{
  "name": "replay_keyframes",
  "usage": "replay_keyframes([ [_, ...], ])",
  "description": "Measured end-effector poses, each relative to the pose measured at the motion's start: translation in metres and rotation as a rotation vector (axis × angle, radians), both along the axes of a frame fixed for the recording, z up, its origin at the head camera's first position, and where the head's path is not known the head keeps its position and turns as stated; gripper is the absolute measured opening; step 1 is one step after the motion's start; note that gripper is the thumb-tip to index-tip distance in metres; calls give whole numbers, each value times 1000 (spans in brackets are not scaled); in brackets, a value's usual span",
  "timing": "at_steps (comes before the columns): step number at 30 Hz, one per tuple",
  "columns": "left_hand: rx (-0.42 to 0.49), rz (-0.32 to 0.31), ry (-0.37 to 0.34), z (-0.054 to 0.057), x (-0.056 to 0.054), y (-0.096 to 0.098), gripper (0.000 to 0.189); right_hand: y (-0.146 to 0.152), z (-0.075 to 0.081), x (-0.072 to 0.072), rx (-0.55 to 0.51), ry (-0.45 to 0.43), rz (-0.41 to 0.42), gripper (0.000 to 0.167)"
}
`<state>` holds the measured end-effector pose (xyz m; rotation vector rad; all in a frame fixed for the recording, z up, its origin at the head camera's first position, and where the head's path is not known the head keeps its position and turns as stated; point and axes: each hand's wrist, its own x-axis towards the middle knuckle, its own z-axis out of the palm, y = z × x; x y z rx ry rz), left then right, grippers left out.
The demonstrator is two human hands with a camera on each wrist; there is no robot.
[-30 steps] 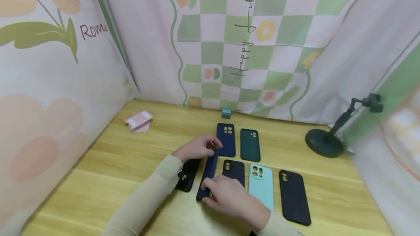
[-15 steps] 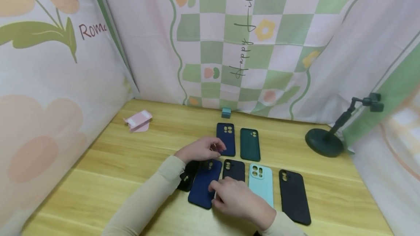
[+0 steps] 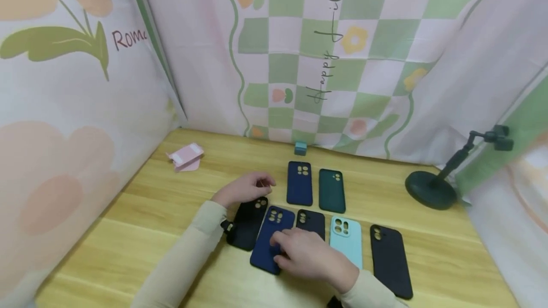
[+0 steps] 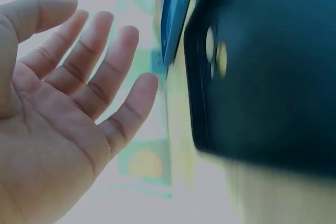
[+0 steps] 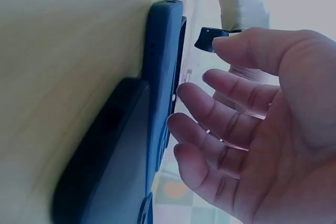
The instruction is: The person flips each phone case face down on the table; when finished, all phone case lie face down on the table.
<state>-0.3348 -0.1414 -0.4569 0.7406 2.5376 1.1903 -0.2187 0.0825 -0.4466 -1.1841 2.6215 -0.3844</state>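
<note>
Nearer blue case [image 3: 266, 240] tipped flat, slanting away rightward.

Place: a small cloth-walled booth; whether in a home or a studio cannot be told
Curtains [image 3: 205, 61]: left, back and right, printed with flowers, checks and "Happy Life"
Desk [image 3: 171, 203]: wood-grain top, hemmed in between them

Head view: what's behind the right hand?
Past the right hand show the nearer navy phone case, the dark phone case beside it, and the turquoise phone case. The latter two's lower ends are covered; anything wholly hidden can't be seen.
</note>
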Motion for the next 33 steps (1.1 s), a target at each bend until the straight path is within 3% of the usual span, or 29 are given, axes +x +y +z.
replay_keyframes([
  [5, 13, 86, 26, -4, -7, -23, 23, -26, 1, -6, -48, -20, 34, 20],
  [10, -6, 134, 41, -12, -10, -32, 19, -61, 0, -9, -56, 9, 102, 19],
  [16, -82, 134, 34, -22, -12, -35, 16, -92, -5, -11, -29, 62, 134, 15],
  [23, -109, 125, 9, -22, -13, -35, 17, -103, -13, -15, -27, 68, 114, 13],
  [33, -175, 65, -54, -25, -12, -39, 13, -111, -15, -18, 58, -47, 135, 23],
])
